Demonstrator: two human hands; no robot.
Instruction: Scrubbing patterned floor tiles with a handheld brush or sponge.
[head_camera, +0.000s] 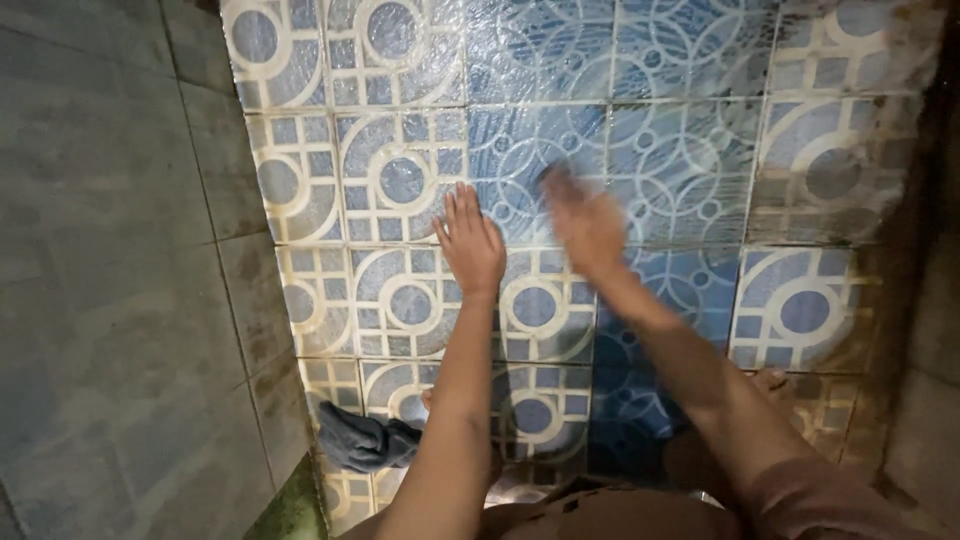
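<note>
i count two bare hands over the floor: one left hand (470, 243), lying flat with fingers spread, and one right hand (585, 225), blurred. two forearms reach in from the bottom edge. one dark blue cloth (365, 441) lies bunched on the patterned floor tiles (810, 310). i count four rows of patterned tiles in blue and cream; the bottom row is partly hidden. one plain grey wall (110, 280) stands along the left side. one foot (775, 385) shows at lower right.
</note>
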